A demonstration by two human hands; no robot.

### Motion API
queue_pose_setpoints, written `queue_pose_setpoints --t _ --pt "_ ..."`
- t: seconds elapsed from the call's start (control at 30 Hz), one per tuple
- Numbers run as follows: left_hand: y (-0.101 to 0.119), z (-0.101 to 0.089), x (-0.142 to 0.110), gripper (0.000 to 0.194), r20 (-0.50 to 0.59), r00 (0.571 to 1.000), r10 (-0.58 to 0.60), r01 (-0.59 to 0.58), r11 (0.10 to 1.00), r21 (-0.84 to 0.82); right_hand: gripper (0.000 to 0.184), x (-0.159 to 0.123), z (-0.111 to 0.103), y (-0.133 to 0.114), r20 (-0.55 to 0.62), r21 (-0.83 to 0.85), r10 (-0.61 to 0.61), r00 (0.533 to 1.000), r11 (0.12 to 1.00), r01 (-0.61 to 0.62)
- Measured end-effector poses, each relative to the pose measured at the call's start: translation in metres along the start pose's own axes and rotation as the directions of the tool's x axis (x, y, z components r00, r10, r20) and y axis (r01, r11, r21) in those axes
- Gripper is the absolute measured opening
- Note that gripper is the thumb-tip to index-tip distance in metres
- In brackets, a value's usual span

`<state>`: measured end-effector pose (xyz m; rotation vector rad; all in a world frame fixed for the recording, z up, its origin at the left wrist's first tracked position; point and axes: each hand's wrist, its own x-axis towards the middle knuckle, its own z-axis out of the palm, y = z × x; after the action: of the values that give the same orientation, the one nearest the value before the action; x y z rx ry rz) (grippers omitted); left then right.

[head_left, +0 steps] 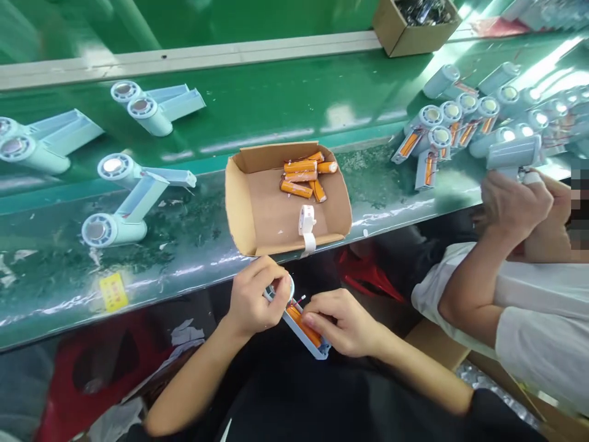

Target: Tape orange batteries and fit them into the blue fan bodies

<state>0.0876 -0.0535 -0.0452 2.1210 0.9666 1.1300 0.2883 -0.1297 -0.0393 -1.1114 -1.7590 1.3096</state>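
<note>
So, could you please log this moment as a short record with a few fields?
left hand: left hand grips the round head of a pale blue housing
right hand: right hand presses an orange battery into the housing's handle
box: cardboard tray on the green bench holding loose orange batteries and a white part
bench left: empty pale blue housings
bench right: housings already loaded with batteries
nearby: a co-worker's hand holding another housing
</note>
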Motion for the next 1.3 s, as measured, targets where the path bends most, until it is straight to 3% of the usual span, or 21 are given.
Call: queue_pose_setpoints --t 0.13,0.3,0.47,0.57,0.67,0.73,0.83,0.97,1.17,1.3 --pt "-0.003 -0.007 -0.014 0.015 0.027 0.999 0.025 -0.025 1.000 -0.010 0.032 0.014 0.008 -0.010 0.185 0.011 0.107 0.977 0.994 -0.111" --pt "0.001 -0.012 -0.045 0.014 0.136 0.985 0.109 -0.101 0.993 -0.067 0.037 -0.002 0.034 0.009 0.315 0.234 -0.061 0.947 0.972 -0.015" --pt "0.007 -0.015 -0.062 0.016 0.105 0.994 -0.004 0.010 0.998 -0.059 0.035 -0.033 0.041 0.012 0.295 0.436 -0.134 0.946 0.900 -0.009" --pt "0.008 -0.017 -0.063 0.015 0.099 0.994 -0.035 0.038 0.999 -0.030 0.030 -0.038 0.039 0.010 0.216 0.294 -0.116 0.970 0.955 0.049" --pt "0.007 -0.015 -0.059 0.015 0.140 0.990 -0.029 0.031 0.999 -0.017 0.016 -0.034 0.038 0.012 0.008 0.091 -0.075 0.997 0.993 0.074" --pt "0.005 -0.013 -0.057 0.016 0.167 0.985 -0.046 0.050 0.998 -0.022 0.026 -0.031 0.039 0.015 -0.043 -0.002 -0.116 0.992 0.993 0.116" --pt "0.003 -0.009 -0.056 0.017 0.201 0.976 -0.087 0.091 0.996 -0.015 0.022 -0.029 0.039 0.014 0.041 -0.057 -0.168 0.985 0.984 0.170" --pt "0.006 -0.006 -0.057 0.019 0.269 0.952 -0.147 0.150 0.989 0.012 0.020 -0.025 0.034 0.007 0.163 -0.016 -0.027 0.986 0.999 0.030" --pt "0.007 0.001 -0.057 0.023 0.348 0.922 -0.167 0.148 0.986 0.080 0.025 -0.020 0.029 0.005 0.414 -0.095 0.144 0.899 0.989 -0.114" --pt "0.007 0.010 -0.044 0.024 0.332 0.930 -0.157 0.123 0.985 0.121 0.034 -0.017 0.039 0.013 0.340 -0.150 0.120 0.933 0.986 -0.072"
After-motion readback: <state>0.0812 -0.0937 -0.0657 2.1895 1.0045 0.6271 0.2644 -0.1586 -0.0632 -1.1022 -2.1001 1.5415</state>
